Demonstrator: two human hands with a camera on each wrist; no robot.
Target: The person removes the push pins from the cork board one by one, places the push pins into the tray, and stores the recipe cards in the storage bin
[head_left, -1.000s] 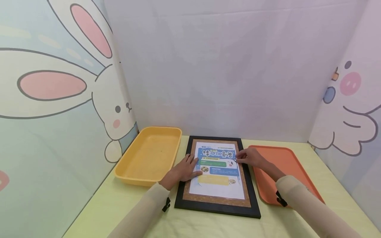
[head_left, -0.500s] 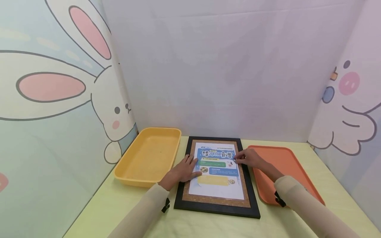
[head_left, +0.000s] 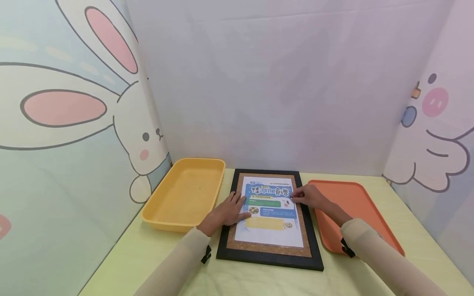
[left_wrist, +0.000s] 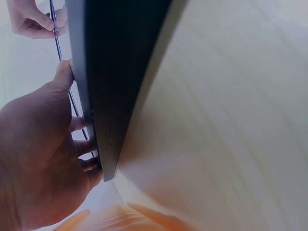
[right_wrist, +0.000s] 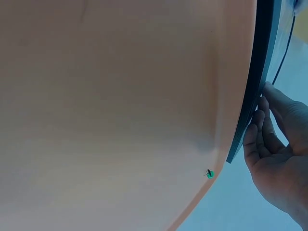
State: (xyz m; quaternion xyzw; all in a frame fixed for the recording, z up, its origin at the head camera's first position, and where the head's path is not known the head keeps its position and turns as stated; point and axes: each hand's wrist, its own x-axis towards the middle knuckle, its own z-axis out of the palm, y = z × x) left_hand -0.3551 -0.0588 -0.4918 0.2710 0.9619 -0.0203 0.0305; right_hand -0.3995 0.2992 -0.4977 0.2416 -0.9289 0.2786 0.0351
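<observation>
A printed poster lies on a cork board with a black frame. My left hand rests with spread fingers on the poster's left edge. At the poster's upper right edge, my right hand pinches a tiny pushpin against the sheet, mostly hidden by the fingertips. In the left wrist view the pinching right fingers show beyond the left hand. The right wrist view has the right hand with thumb and fingers together beside the frame's dark edge.
Left of the board stands a deep yellow tray. A shallow orange tray lies at its right, close to the frame and under the right forearm; a small green pin lies in it. Printed cloth walls enclose the back and sides.
My right fingertips have shifted slightly left, inward over the poster's edge, and the pale glint at them is now covered. The left hand stays in place on the sheet.
</observation>
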